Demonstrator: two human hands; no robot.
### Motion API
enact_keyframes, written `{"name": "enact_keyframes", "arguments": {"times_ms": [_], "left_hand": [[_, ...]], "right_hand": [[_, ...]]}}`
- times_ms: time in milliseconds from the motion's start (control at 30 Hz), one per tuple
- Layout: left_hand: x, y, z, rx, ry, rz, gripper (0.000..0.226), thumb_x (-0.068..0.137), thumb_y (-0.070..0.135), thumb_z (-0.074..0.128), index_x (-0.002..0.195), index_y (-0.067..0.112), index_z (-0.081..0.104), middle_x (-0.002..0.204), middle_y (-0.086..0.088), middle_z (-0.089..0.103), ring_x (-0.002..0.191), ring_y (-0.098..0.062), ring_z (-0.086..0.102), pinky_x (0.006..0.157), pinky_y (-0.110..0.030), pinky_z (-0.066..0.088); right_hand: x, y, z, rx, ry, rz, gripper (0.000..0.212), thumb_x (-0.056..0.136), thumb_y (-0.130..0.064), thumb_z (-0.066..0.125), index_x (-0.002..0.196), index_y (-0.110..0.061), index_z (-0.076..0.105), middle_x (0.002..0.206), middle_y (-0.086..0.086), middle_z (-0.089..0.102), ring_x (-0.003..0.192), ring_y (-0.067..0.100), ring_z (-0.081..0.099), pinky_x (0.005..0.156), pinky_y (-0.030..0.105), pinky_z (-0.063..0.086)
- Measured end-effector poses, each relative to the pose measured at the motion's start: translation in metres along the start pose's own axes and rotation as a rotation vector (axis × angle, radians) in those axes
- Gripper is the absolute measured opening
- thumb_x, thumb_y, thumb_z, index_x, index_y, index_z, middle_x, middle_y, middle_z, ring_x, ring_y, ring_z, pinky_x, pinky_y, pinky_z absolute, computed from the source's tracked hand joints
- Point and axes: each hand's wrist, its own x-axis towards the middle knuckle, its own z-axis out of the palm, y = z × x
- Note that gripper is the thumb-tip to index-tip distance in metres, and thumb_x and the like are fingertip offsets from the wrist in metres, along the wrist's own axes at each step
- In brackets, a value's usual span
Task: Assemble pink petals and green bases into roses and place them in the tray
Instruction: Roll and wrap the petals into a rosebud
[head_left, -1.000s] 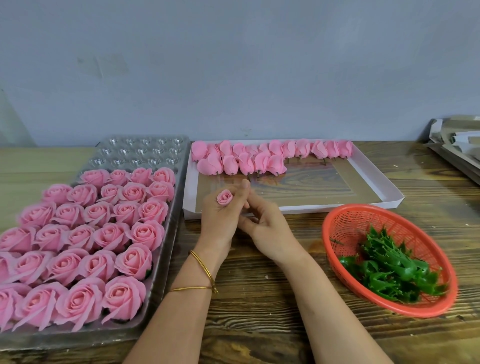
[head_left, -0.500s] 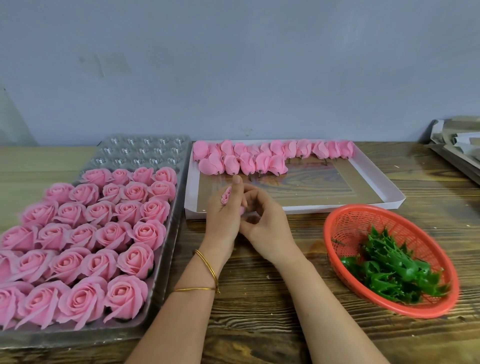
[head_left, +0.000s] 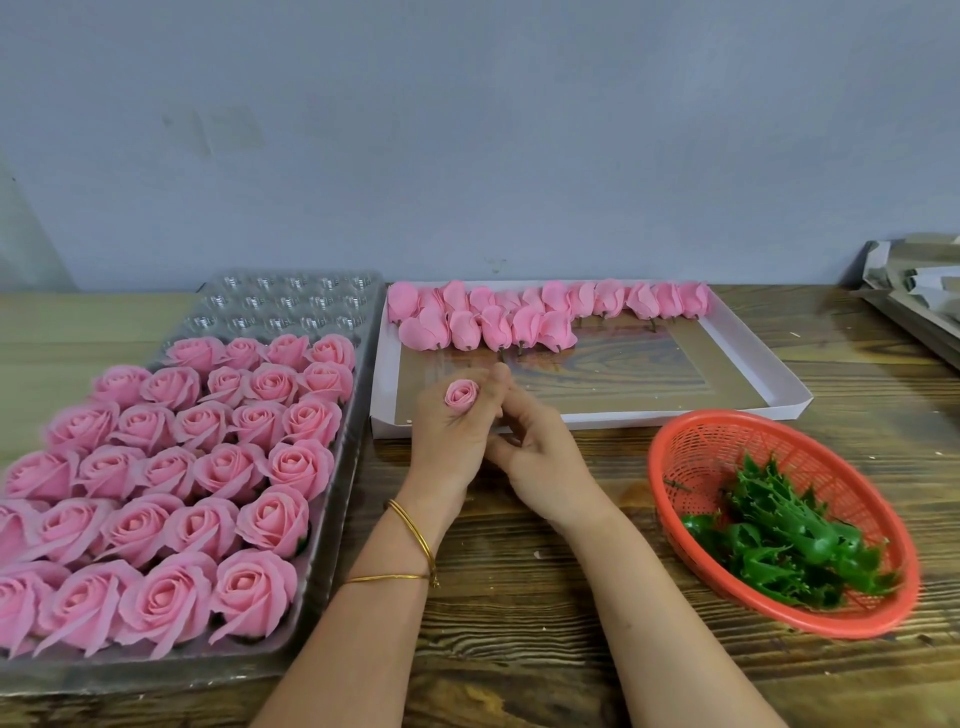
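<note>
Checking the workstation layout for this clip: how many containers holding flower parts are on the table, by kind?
Clear plastic blister tray, holding finished roses: 1
White cardboard tray, holding pink petal buds: 1
Red plastic basket, holding green bases: 1
Total: 3

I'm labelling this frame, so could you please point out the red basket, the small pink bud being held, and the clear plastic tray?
red basket (head_left: 691, 441): head view, bare far rim.
small pink bud (head_left: 461, 393): head view, spiral centre.
clear plastic tray (head_left: 291, 299): head view, empty far cups.
</note>
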Motion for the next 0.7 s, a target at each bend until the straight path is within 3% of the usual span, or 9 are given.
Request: {"name": "enact_keyframes", "arguments": {"times_ms": [133,233,300,367,433,567,633,700], "left_hand": [[0.0004,-0.0009,0.0015,-0.005,0.031,-0.005,0.041,0.079,0.051,0.066,0.077,0.01,0.07,0.076,-0.012,0.067,0.074,-0.018,0.062,0.07,-0.037,0.052],[0.0019,-0.0017,0.0023,-0.013,0.05,-0.075,0.039,0.079,0.058,0.064,0.064,0.022,0.066,0.064,-0.005,0.058,0.07,-0.023,0.058,0.071,-0.042,0.051],[0.0023,-0.0018,0.0027,-0.013,0.053,-0.092,0.042,0.077,0.063,0.06,0.056,0.027,0.058,0.059,-0.001,0.052,0.069,-0.024,0.055,0.071,-0.043,0.049],[0.0023,-0.0026,0.0028,-0.02,0.042,-0.092,0.047,0.078,0.065,0.058,0.052,0.026,0.054,0.061,-0.005,0.052,0.07,-0.025,0.055,0.073,-0.049,0.052],[0.0022,-0.0029,0.003,-0.047,0.018,-0.098,0.05,0.078,0.068,0.057,0.053,0.025,0.053,0.073,-0.013,0.055,0.075,-0.029,0.057,0.08,-0.055,0.053],[0.0024,-0.0023,0.0037,-0.045,0.011,-0.066,0.048,0.078,0.067,0.057,0.054,0.025,0.056,0.072,-0.009,0.056,0.073,-0.023,0.058,0.071,-0.041,0.053],[0.0019,-0.0022,0.0022,-0.035,-0.005,-0.035,0.039,0.079,0.06,0.06,0.059,0.027,0.062,0.065,0.001,0.061,0.068,-0.014,0.063,0.062,-0.027,0.054],[0.0019,-0.0024,0.001,-0.016,-0.036,-0.009,0.027,0.08,0.053,0.063,0.068,0.03,0.07,0.067,0.006,0.066,0.069,-0.009,0.066,0.06,-0.022,0.053]], "right_hand": [[-0.0007,-0.001,-0.0003,-0.003,-0.001,0.018,0.036,0.084,0.018,0.056,0.113,-0.001,0.065,0.116,0.019,0.065,0.116,0.026,0.059,0.104,0.034,0.045],[-0.001,-0.0022,0.0011,-0.006,0.03,0.05,0.037,0.081,0.016,0.06,0.112,-0.003,0.065,0.116,0.013,0.067,0.111,0.02,0.063,0.098,0.034,0.05],[-0.001,-0.0015,0.0018,-0.017,0.049,0.049,0.037,0.079,0.014,0.064,0.11,-0.004,0.063,0.107,0.005,0.068,0.098,0.012,0.065,0.089,0.027,0.052],[-0.0015,-0.0008,0.0027,-0.001,0.086,0.052,0.038,0.078,0.012,0.068,0.109,-0.007,0.062,0.094,0.001,0.066,0.089,0.01,0.063,0.083,0.023,0.051],[-0.0016,-0.0004,0.0035,0.018,0.117,0.055,0.038,0.077,0.01,0.07,0.105,-0.014,0.061,0.095,0.004,0.066,0.087,0.013,0.062,0.084,0.029,0.053],[-0.0015,-0.0007,0.0024,0.027,0.096,0.057,0.024,0.08,0.01,0.068,0.095,-0.007,0.061,0.108,0.004,0.069,0.09,0.014,0.064,0.087,0.033,0.053],[-0.0014,-0.0006,0.0021,0.019,0.074,0.058,0.028,0.082,0.011,0.065,0.104,-0.006,0.064,0.1,0.003,0.07,0.089,0.012,0.066,0.086,0.028,0.054],[-0.0013,-0.0013,0.0016,0.011,0.049,0.049,0.038,0.083,0.014,0.061,0.112,-0.009,0.064,0.1,0.003,0.07,0.09,0.009,0.066,0.084,0.022,0.053]]}}
